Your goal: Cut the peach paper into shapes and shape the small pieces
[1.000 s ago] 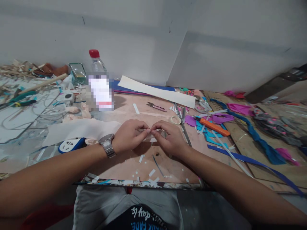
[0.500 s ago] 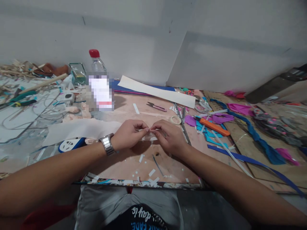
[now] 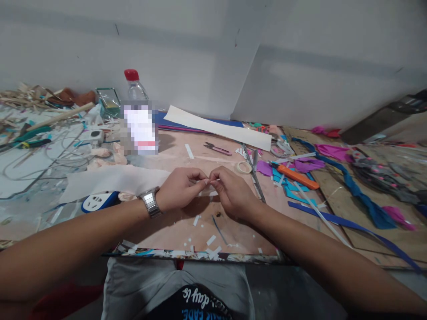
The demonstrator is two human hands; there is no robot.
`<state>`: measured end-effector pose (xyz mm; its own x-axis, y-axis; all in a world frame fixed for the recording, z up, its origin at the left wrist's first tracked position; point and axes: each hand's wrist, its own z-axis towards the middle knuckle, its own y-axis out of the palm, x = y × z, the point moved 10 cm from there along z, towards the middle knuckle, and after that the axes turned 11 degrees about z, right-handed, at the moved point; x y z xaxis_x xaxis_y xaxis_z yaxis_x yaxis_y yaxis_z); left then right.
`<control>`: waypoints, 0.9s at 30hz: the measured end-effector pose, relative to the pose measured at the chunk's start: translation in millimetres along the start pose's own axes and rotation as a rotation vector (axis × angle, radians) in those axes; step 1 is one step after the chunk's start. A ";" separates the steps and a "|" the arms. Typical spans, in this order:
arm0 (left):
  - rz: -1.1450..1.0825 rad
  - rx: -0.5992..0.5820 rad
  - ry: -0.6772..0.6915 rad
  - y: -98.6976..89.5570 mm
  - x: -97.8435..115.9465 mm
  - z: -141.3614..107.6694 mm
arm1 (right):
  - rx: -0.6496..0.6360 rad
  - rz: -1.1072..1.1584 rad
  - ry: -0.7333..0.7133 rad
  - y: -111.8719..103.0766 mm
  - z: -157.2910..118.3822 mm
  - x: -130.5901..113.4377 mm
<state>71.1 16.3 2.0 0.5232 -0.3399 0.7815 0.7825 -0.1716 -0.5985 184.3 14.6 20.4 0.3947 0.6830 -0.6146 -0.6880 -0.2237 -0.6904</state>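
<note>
In the head view, my left hand [image 3: 182, 189] and right hand [image 3: 237, 191] meet over the bench [image 3: 240, 235], midway along it and nearer the front edge than the back. On each, thumb and forefinger are pinched narrow, tips against the other hand's tips, on a pale piece [image 3: 209, 193]; my fingers hide most of it, so I cannot tell its full shape. A watch [image 3: 151, 203] sits on my left wrist.

Just beside that hand, towards the bench's left end, a white sheet [image 3: 110, 181] lies flat, with a blue-and-white socket [image 3: 98, 202] near its lower edge. Past my fingers, towards the back edge, lie snips [image 3: 218, 149] and, right of them, a tape roll [image 3: 244, 167] on its side. A cream strip [image 3: 220, 129] slants along the back edge over blue sheets [image 3: 205, 119]. Left of it a red-capped bottle [image 3: 131, 84] stands, its lower part blurred out.

On the bench's right half are an orange cutter [image 3: 298, 176] and a blue ribbon [image 3: 353, 227] running to the right front corner. Pliers [image 3: 30, 137] lie at the left end. White scraps [image 3: 211, 240] are strewn along the front edge.
</note>
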 end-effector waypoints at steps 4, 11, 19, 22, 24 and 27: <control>0.091 0.041 0.049 -4.3 3.6 -1.0 | 0.016 0.030 0.027 -1.3 -0.3 2.3; 0.349 0.156 0.229 -8.9 21.5 -5.4 | 0.009 0.139 0.153 4.3 -2.3 12.8; 0.614 0.280 0.435 -5.5 34.5 -11.8 | 0.025 0.605 0.414 22.4 -12.4 32.8; 0.696 0.336 0.499 -6.3 41.7 -15.7 | 0.050 0.740 0.490 28.7 -16.4 37.6; 0.747 0.365 0.544 -6.1 47.4 -18.9 | 0.060 0.805 0.528 32.9 -18.6 39.4; 0.793 0.370 0.594 -3.8 52.6 -21.6 | 0.059 0.911 0.602 40.5 -22.1 42.1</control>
<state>88.4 -20.9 41.5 0.7588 -0.6463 -0.0810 0.3960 0.5564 -0.7305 186.5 18.9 -41.9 -0.0552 -0.1778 -0.9825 -0.8945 -0.4284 0.1277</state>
